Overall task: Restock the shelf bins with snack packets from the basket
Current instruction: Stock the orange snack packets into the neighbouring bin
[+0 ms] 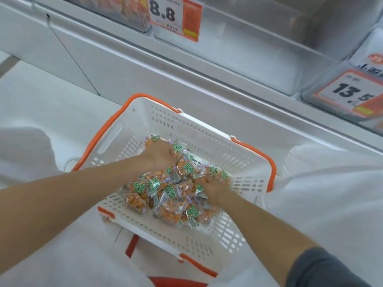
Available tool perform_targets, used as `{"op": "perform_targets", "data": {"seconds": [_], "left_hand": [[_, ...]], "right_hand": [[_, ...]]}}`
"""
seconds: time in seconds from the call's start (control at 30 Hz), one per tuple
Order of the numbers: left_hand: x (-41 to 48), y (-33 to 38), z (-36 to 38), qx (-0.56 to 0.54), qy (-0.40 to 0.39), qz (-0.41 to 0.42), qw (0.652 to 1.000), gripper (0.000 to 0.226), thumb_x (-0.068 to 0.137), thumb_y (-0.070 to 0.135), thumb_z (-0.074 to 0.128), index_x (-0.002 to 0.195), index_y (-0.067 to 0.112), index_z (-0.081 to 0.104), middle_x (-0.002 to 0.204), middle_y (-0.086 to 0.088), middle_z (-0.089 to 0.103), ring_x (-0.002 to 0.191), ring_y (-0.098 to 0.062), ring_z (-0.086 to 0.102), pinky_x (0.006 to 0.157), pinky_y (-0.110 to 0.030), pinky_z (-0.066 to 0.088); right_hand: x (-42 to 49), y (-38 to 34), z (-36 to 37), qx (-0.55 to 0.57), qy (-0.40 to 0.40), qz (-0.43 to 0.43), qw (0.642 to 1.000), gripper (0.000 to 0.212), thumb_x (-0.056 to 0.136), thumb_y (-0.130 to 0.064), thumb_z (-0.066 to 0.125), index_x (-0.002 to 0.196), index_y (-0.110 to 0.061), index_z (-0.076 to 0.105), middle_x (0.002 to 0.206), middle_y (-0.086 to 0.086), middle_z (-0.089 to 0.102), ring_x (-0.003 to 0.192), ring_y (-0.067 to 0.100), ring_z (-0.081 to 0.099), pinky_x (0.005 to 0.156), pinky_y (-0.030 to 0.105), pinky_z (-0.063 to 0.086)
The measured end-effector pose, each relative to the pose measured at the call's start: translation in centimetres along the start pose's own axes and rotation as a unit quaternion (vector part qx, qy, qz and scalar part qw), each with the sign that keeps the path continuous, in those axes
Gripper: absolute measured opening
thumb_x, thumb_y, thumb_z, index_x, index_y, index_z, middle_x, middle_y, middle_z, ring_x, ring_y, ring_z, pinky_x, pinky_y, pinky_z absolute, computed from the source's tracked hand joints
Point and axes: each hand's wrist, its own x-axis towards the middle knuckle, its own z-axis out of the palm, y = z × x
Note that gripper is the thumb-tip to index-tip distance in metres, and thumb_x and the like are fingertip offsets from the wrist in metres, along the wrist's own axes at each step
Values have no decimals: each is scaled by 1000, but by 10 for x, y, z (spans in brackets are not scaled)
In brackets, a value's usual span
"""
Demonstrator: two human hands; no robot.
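Note:
A white plastic basket [209,139] with orange handles sits on the floor below the shelf. A heap of clear snack packets [165,199] with orange contents and green labels lies inside it. My left hand [158,156] is dug into the far side of the heap, its fingers curled round packets. My right hand [213,190] is buried in the heap's right side, and it also grips packets. Clear shelf bins stand above: one [244,50] behind the 8.8 price tag [174,17], another [331,100] at the right.
The white shelf ledge [145,65] runs diagonally above the basket. A second price tag reading 13.5 [350,92] hangs at the right. White sacks or cloth lie to the left [27,150] and right [331,183] of the basket.

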Motion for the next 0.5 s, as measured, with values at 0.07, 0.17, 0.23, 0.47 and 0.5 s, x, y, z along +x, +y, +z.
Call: {"op": "perform_targets", "data": {"seconds": [0.07, 0.17, 0.23, 0.47, 0.5], "left_hand": [[1, 0, 5, 7, -10, -1, 1000, 27, 88, 18, 53, 61, 13, 57, 77, -13, 61, 67, -26, 60, 75, -41, 57], [0, 0, 6, 21, -27, 6, 999, 19, 83, 28, 47, 69, 19, 57, 80, -4, 50, 70, -19, 48, 65, -35, 51], [-5, 6, 3, 31, -35, 15, 999, 17, 87, 27, 47, 77, 19, 59, 85, -4, 50, 71, -19, 48, 66, -30, 47], [-25, 27, -24, 63, -74, 5, 995, 41, 91, -2, 53, 131, 4, 53, 134, -16, 54, 100, -33, 61, 68, -31, 46], [-28, 30, -28, 67, -86, 12, 994, 50, 91, 1, 56, 140, 6, 44, 139, -16, 49, 111, -32, 58, 73, -31, 46]], "right_hand": [[-3, -6, 1, -26, 15, -4, 1000, 77, 94, -22, 63, 155, -28, 16, 156, 19, 23, 140, 37, 31, 103, 52, 41], [-12, -10, -17, -33, 43, -24, 998, 69, 90, 1, 56, 150, -21, 30, 139, 17, 47, 124, 35, 50, 92, 46, 49], [-14, -10, -27, -14, 51, -29, 998, 69, 88, 8, 50, 149, -20, 34, 127, 16, 55, 107, 32, 59, 75, 40, 49], [-56, -17, -117, 388, 66, 8, 919, 49, 98, -17, 55, 143, -2, 42, 131, 19, 57, 87, 30, 71, 78, 44, 59], [-66, -17, -136, 420, 77, 1, 904, 48, 98, -17, 55, 141, 0, 43, 127, 20, 60, 82, 28, 71, 76, 41, 60]]}}
